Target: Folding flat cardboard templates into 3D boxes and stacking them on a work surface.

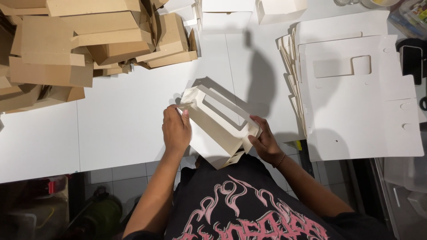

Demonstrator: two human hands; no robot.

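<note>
**boxfolder_22:** Hands first, since that's where it's all happening. Left hand (pixel 176 130) is clamped on the upper-left corner of a white windowed carton (pixel 218 126), fingers curled over the edge flap. Right hand (pixel 266 143) pinches the lower-right end, thumb on the outside wall. The carton sits tilted in the air just over the near edge of the white bench (pixel 111 124), close to the person's chest, long cut-out window facing up. My guess is a grip at opposite ends keeps the walls square while it's half-formed.

**tape_and_glue:** Makes sense. What's around it?

**boxfolder_22:** Right of the right hand there's a stack of flat white blanks (pixel 356 98), fanned a bit at the left edge, the top one showing the same rectangular window cut and little round notches. Looks like it's kept within easy reach. Far left corner has a heap of brown cardboard boxes (pixel 80 44), folded up and piled loosely, well apart from the hands. A few more white folded cartons (pixel 280 9) stand along the back edge. No labels or print I can make out on any of them.
</note>
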